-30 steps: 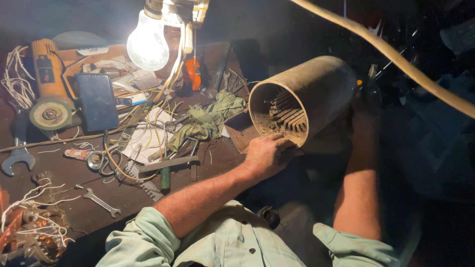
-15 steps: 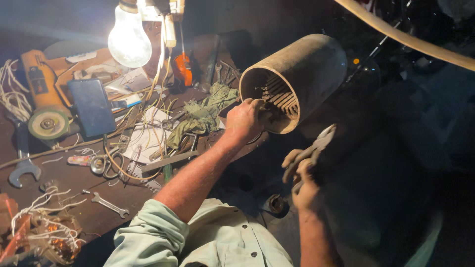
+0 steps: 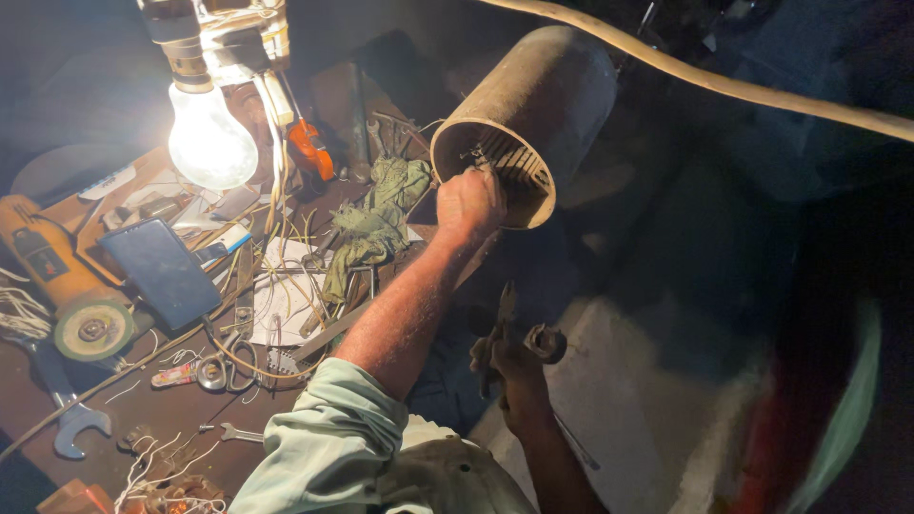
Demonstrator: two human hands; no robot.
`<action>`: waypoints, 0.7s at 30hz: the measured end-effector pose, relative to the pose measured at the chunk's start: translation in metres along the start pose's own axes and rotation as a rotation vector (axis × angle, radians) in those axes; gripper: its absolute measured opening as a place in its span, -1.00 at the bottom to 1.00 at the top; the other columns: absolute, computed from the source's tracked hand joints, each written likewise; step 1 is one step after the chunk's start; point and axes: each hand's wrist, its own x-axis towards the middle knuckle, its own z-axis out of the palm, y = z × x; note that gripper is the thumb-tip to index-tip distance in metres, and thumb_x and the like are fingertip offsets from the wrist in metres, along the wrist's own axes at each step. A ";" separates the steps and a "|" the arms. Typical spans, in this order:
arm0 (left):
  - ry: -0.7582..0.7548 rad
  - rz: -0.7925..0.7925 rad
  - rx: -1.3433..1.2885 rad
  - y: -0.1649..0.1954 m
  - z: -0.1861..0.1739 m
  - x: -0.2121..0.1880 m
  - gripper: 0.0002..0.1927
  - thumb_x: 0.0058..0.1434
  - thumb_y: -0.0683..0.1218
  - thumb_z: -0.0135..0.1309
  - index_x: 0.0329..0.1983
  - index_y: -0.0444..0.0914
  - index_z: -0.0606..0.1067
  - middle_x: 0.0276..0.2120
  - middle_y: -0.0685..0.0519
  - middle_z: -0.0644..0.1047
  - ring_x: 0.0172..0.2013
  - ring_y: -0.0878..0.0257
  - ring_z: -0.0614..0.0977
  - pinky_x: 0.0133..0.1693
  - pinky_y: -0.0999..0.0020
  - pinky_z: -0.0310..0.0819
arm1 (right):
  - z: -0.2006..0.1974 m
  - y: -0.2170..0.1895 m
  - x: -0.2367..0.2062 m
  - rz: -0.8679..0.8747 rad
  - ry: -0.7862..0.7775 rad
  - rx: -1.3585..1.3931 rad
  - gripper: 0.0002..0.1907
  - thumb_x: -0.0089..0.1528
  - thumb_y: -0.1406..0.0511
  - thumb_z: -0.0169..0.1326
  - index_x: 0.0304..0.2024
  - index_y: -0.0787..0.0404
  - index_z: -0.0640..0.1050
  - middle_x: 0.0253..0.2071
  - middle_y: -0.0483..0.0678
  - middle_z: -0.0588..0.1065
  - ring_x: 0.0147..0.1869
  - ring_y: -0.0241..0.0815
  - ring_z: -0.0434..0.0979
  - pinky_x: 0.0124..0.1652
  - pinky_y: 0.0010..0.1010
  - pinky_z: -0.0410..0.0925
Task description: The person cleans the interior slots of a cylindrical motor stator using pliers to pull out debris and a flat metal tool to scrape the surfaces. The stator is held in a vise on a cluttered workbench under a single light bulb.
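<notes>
Left hand (image 3: 468, 202) closed over the near rim of the dusty motor housing (image 3: 533, 119), fingers hooked inside past the slotted windings. Housing tipped mouth-down toward the wearer, propped at the far edge of the workbench (image 3: 181, 409), open end under the glare of the bare light bulb (image 3: 208, 143), probably to show the interior. Right hand (image 3: 509, 366) lower, off the bench, clenched round the handles of pliers (image 3: 502, 328), jaws pointing up toward the housing, kept within reach of the opening. Green rag (image 3: 376, 214) bunched just beside the housing. Angle grinder (image 3: 57, 286), dark phone (image 3: 162, 271), spanner (image 3: 62, 409) and wire scraps pushed leftward, apart from both hands.
</notes>
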 end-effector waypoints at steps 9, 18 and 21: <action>-0.053 -0.051 -0.088 0.001 -0.033 -0.030 -0.70 0.21 0.03 0.08 -0.26 -0.29 0.65 -0.36 -0.25 0.63 -0.31 -0.21 0.66 -0.26 -0.05 0.54 | 0.028 -0.019 -0.013 -0.211 -0.011 0.024 -0.62 0.26 0.12 0.10 -0.02 0.26 0.54 -0.13 0.09 0.61 -0.07 -0.03 0.62 -0.18 -0.21 0.46; 0.127 -0.509 -0.557 -0.061 -0.075 -0.079 -0.46 0.39 0.25 0.05 -0.19 -0.35 0.64 -0.46 -0.16 0.62 -0.40 0.10 0.60 -0.25 0.22 0.47 | 0.068 -0.064 0.094 -0.057 -0.292 0.513 -0.61 0.36 0.13 0.01 0.12 0.22 0.47 0.10 0.07 0.51 0.17 0.11 0.55 0.07 0.01 0.40; 0.205 -0.506 -0.497 -0.076 -0.089 -0.091 -0.48 0.38 0.22 0.09 -0.20 -0.37 0.64 -0.41 -0.15 0.62 -0.34 0.12 0.60 -0.21 0.24 0.47 | 0.074 -0.066 0.115 -0.139 -0.295 0.550 -0.64 0.41 0.11 -0.04 0.11 0.21 0.46 0.12 0.02 0.48 0.27 0.09 0.51 0.21 -0.01 0.36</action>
